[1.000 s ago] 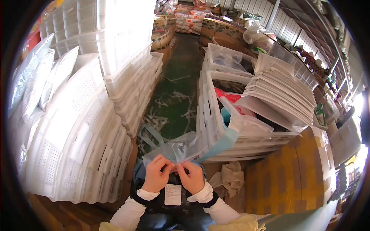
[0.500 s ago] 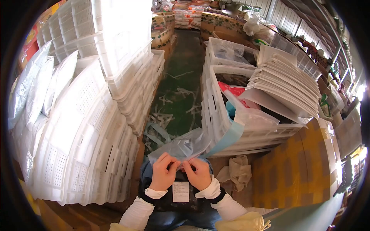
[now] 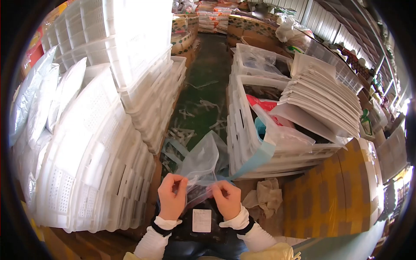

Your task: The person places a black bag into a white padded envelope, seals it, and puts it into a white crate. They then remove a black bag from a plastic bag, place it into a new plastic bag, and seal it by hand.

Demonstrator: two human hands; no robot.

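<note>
- The fingertips of both hands are partly hidden by their own curled fingers, so exactly how each grips is hard to make out.
- The lower end of the clear, thin plastic bag (image 3: 200,157) blurs into the dark lap behind it; whether anything lies inside, I cannot tell.
- Print on the small white rectangular paper label (image 3: 202,222) is too small to read; it lies on a glossy black surface (image 3: 217,233) between the forearms.
- Glare washes out the upper part of the tall white plastic crate stack (image 3: 97,177) on the left, and the dark round border cuts off the silvery pillow-shaped packets (image 3: 38,97) beside it.
- The left hand (image 3: 172,197) and right hand (image 3: 227,200) are apart, each with thumb and fingers pinching the bag's top, which spreads see-through and creased above the lap.
- To the right, a flat pale-blue strip (image 3: 256,159) droops over a white slotted plastic crate (image 3: 237,145).
- Thin white sheets (image 3: 323,97) fan out in a leaning pile on that crate.
- Below, a crumpled beige cloth (image 3: 266,197) sits near a brown cardboard box banded with shiny yellow tape (image 3: 331,190).
</note>
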